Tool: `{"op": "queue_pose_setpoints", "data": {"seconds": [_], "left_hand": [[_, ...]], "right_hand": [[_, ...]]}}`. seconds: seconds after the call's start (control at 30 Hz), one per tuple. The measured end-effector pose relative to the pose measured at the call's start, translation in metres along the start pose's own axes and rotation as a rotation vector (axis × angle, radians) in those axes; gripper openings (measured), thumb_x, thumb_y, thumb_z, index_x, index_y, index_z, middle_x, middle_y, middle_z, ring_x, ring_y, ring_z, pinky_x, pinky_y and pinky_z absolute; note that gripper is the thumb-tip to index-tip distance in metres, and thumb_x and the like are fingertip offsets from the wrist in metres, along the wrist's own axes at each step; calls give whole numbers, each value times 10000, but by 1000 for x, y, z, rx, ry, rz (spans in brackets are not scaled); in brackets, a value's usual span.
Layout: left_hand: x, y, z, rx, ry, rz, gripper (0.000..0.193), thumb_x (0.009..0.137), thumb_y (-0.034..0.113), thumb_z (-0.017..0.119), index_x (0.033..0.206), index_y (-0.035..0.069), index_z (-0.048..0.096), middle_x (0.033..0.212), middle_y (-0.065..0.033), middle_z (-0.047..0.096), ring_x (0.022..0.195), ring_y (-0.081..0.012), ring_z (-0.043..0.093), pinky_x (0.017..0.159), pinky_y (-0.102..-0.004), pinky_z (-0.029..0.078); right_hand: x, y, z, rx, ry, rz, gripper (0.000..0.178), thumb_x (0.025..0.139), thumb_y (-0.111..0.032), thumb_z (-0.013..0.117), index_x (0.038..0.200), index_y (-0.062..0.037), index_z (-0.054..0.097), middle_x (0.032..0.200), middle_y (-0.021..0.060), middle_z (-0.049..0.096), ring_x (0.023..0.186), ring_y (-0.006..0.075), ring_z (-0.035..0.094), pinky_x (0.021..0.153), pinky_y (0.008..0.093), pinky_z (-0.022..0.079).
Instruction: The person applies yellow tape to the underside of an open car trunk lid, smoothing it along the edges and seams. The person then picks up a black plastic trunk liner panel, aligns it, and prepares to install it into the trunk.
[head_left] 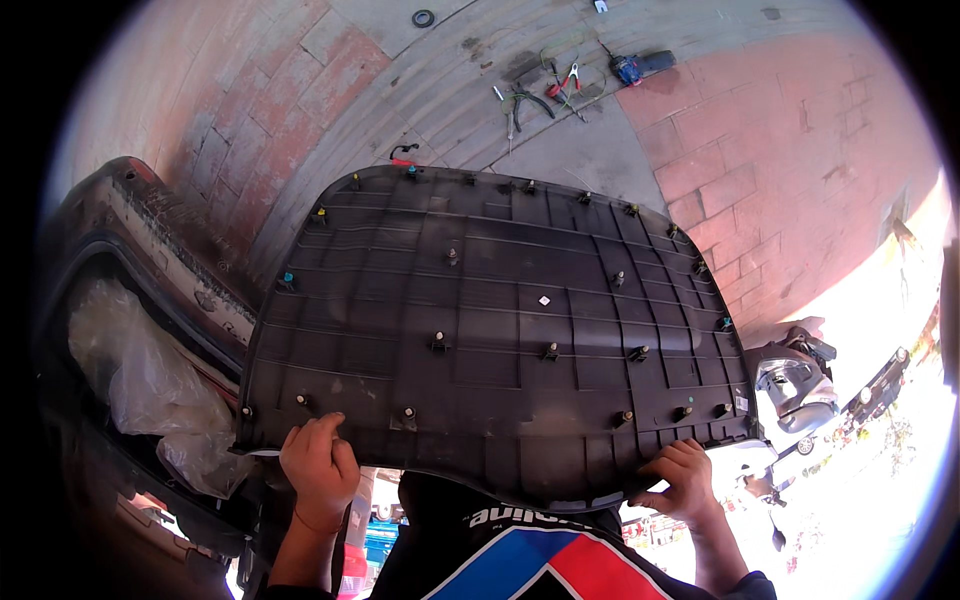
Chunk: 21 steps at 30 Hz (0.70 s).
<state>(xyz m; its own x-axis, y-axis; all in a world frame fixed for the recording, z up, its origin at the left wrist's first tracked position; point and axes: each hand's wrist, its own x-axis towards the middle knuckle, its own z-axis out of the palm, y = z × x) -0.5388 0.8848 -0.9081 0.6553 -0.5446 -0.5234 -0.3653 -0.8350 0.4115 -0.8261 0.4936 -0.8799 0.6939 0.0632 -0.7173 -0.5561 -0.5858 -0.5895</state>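
Both my hands hold a large black plastic trim panel (490, 310) in front of my body, its ribbed inner side facing me. Clips stand up from it: several pale ones in the middle and coloured ones, such as a blue clip (287, 281), along the rim. My left hand (320, 465) grips the near left edge, fingers curled over the ribbed face. Closed on the near right edge is my right hand (680, 480), its fingertips on top. The panel's far face is hidden.
On the left, a car's open boot (140, 260) holds a clear plastic bag (135, 370). Beyond the panel, pliers (528, 105), a screwdriver (510, 128) and a blue power tool (630, 68) lie on the paved floor. A black ring (423, 18) lies farther off. A motorbike (795, 380) stands to the right.
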Motion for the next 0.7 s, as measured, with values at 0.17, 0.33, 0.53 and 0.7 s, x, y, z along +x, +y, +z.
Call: {"op": "queue_pose_setpoints", "data": {"seconds": [0.17,0.33,0.53,0.7], "left_hand": [[23,-15,-6,-40,-256,44,185,780,25,593,952,21,660,749,-127,646,590,-324,607,567,-422,471],[33,-19,1,-15,-632,149,159,812,94,633,966,61,650,767,-112,674,615,-323,662,549,-426,513],[74,-37,41,-87,-1258,260,242,878,219,561,1037,67,661,855,-128,717,715,-355,703,639,-478,566],[211,-21,165,28,-1152,600,193,854,201,589,924,24,623,821,-165,688,766,-387,698,680,-511,566]], "right_hand": [[8,-9,3,29,3,75,530,585,-616,871,706,-125,711,663,-7,583,640,197,567,630,345,408],[-1,-12,10,6,25,87,522,593,-608,880,701,-122,722,672,-9,598,658,197,584,656,342,427],[26,-1,-5,137,-373,188,521,673,-591,868,840,-107,771,786,34,683,789,221,669,791,351,497],[142,77,-50,518,-383,213,448,820,-444,834,987,-37,750,994,126,757,930,266,735,834,377,572]]}}
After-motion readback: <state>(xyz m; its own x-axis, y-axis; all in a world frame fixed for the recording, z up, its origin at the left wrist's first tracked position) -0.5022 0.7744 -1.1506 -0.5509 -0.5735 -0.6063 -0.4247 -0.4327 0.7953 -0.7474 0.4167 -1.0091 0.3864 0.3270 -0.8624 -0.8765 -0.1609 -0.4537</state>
